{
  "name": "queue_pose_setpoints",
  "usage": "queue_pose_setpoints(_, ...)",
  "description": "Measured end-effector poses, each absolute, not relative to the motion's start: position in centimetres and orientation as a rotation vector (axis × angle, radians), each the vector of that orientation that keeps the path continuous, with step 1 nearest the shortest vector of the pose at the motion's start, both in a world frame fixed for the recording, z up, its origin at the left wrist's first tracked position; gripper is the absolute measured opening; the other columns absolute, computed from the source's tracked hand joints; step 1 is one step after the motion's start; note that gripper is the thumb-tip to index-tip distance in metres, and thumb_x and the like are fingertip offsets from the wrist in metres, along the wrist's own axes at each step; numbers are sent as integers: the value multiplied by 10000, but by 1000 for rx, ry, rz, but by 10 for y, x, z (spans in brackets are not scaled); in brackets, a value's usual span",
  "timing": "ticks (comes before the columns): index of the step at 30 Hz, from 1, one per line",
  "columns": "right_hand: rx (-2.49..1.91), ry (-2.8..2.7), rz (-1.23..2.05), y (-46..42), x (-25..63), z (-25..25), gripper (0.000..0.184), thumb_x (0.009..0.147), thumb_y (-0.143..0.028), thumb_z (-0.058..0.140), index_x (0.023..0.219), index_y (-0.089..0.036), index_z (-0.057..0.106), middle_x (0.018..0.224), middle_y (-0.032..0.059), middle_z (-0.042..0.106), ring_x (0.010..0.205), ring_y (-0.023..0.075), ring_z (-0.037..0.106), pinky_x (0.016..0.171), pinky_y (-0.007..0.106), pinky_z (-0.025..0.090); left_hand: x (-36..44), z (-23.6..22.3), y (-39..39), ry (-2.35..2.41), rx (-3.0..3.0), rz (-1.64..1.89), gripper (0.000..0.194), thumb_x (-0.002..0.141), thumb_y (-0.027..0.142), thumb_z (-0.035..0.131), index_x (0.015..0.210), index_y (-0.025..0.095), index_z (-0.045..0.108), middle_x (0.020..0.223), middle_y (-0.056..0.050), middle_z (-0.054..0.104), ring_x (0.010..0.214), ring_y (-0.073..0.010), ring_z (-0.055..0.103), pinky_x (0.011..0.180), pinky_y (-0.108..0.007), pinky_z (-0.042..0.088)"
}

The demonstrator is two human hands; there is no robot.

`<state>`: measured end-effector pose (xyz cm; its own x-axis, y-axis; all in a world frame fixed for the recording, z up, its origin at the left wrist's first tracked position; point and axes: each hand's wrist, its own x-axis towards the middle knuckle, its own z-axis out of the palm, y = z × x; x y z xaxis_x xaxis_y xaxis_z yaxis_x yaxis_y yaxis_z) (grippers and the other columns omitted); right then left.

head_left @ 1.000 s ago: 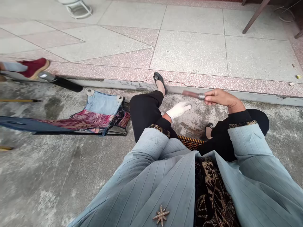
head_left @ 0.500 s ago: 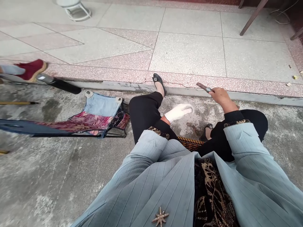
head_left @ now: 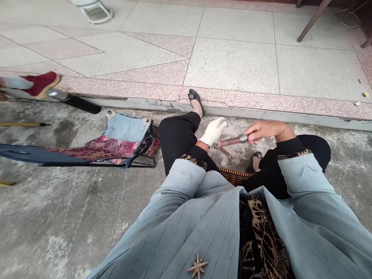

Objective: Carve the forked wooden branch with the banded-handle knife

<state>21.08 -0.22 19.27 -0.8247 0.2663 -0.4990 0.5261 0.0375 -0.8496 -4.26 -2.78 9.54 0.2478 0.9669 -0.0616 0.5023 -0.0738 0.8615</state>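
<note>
My right hand [head_left: 263,131] is bare and closed around one end of a brown stick [head_left: 231,142] with a grey ringed band beside the fingers. The stick's free end points left, close below my left hand. My left hand [head_left: 215,131] wears a white glove, its fingers curled. A pale, blurred patch shows at its fingertips, and I cannot make out what is in it. Just below the hands, between my knees, is a thin brownish tool with a short crosspiece [head_left: 225,154]; whether it hangs or lies on the ground is unclear.
A low folding chair [head_left: 123,128] with patterned cloth stands at my left. Beyond it are a black tube [head_left: 83,104] and another person's red shoe [head_left: 43,83]. A raised tiled step [head_left: 232,66] runs across the front. A white stool [head_left: 97,11] stands at the far left. Woven seat edge [head_left: 234,176] shows beneath me.
My right hand has moved left and turned, bringing the stick close to the gloved hand. My left hand has shifted slightly up and left. The thin tool between my knees appears further left.
</note>
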Motion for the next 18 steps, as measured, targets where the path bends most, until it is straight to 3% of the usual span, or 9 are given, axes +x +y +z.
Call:
queue_pose_setpoints(3,1373,2321,-2229,-2,218,202,473,790,-614,757,865,-152,688,769,32,651,615,113,532,556,230,408,-33,87,-33,1110,1659,580,304,974,404,464,924,157,634,815,-41,649,713,-154,558,687,-267,454)
queue_pose_setpoints(6,2087,2358,-2289,6,225,197,440,818,-587,744,782,-175,595,744,25,604,586,100,509,511,211,391,-26,86,-38,935,1728,420,334,957,444,493,885,157,647,707,-2,575,640,-133,506,640,-253,408)
queue_pose_setpoints(9,2517,2238,-2109,17,229,186,388,880,-507,721,758,-177,557,728,25,581,567,95,511,473,194,377,-25,91,-40,914,1739,361,345,949,451,489,886,153,653,662,13,538,600,-124,459,600,-251,368)
queue_pose_setpoints(13,2680,2176,-1870,27,232,172,214,945,-270,640,774,-154,585,700,20,583,534,90,513,439,186,336,-29,100,-39,924,1705,355,326,932,426,494,920,151,669,681,14,557,592,-117,451,596,-245,368)
queue_pose_setpoints(15,2699,2184,-1645,30,234,169,150,945,-183,590,804,-140,617,693,21,602,529,95,517,455,195,345,-33,104,-39,1000,1770,417,312,928,408,503,921,157,689,711,2,600,638,-132,505,647,-251,409)
queue_pose_setpoints(18,2619,2189,-1248,33,237,168,146,956,-185,568,906,-120,689,751,53,676,588,123,582,553,227,419,-39,111,-37,1172,1872,571,286,930,374,522,943,164,715,840,-36,687,794,-175,600,792,-280,458)
